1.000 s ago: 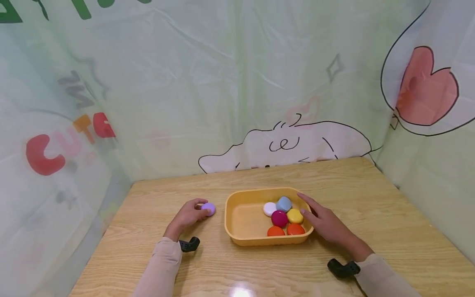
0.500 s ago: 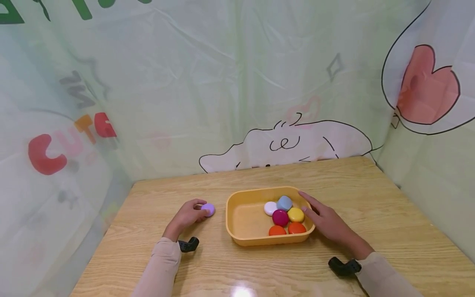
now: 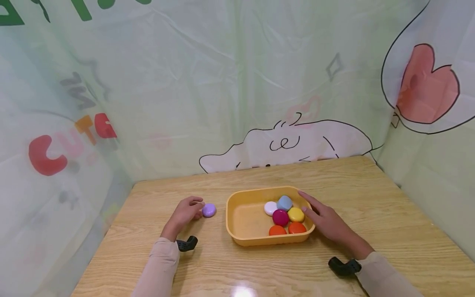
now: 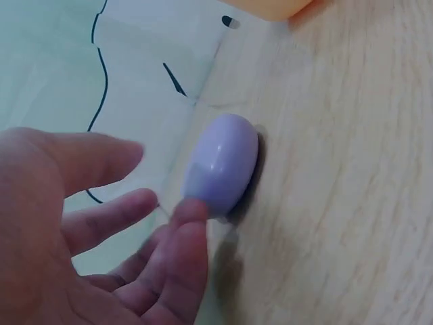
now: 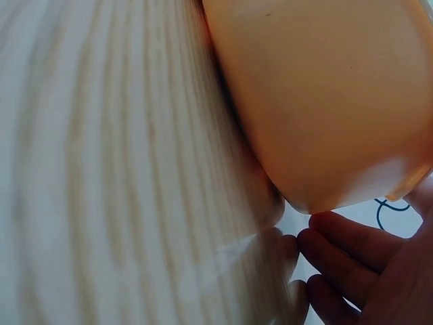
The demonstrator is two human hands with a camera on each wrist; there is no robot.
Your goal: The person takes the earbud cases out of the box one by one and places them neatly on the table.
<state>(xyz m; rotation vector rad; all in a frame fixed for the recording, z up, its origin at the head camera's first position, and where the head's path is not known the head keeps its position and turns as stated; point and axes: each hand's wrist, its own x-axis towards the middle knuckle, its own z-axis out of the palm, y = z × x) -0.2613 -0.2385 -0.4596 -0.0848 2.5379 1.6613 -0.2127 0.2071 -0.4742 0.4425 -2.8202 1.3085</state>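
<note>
A purple rounded disc [image 3: 209, 210] lies on the table left of a yellow-orange tray [image 3: 245, 239]. My left hand [image 3: 185, 212] is beside the disc, its fingers loosely bent and holding nothing; in the left wrist view the disc [image 4: 226, 159] sits just past the fingertips, and whether the thumb still touches it I cannot tell. At the tray's right end, my right hand [image 3: 328, 222] holds the wall, thumb over the rim and fingers outside. In the right wrist view those fingers [image 5: 352, 247] are against the tray's outer side [image 5: 325, 101].
Inside the tray, toward its right, are a white disc [image 3: 270, 208], a blue one [image 3: 284, 203], a magenta one [image 3: 280, 217], a yellow one [image 3: 296, 214] and two orange-red ones [image 3: 297, 228]. A printed curtain [image 3: 185, 82] hangs behind the wooden table [image 3: 208, 272].
My left hand has let go of the purple disc and drawn back slightly to the left. Earlier, the tray shifted a little right with my right hand at it.
</note>
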